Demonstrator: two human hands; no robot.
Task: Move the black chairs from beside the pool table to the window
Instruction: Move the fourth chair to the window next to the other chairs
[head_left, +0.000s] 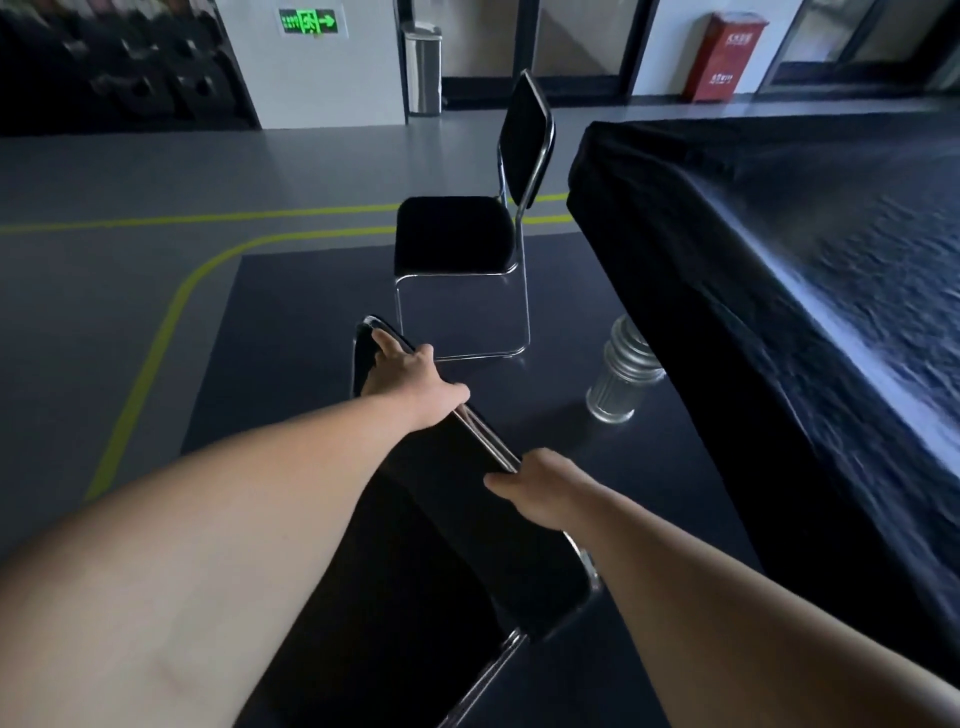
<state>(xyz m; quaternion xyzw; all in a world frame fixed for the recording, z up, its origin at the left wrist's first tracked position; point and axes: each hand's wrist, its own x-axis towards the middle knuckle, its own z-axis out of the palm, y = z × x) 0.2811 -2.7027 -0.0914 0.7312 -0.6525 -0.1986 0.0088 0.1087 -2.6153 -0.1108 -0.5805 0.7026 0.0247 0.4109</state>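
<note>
head view: the near black chair (483, 530) stands directly under both hands, its backrest top rail running from the left hand to the right hand. the left hand (410, 374) is curled over the rail at its far corner. the right hand (540, 491) is curled over the same rail nearer the body. both hands hold the chair. the second black chair (454, 234) stands beyond the left hand, apart from the held one and untouched. the covered pool table (779, 234) lies to the right of the right hand, its metal leg (623, 379) near the held chair. step in hand, by judgement: grip taken on the first chair, lift not yet evident. the next move calls for raising the chair clear of the table leg, then turning away from the table toward the window, which cannot be placed with certainty in this view.
</note>
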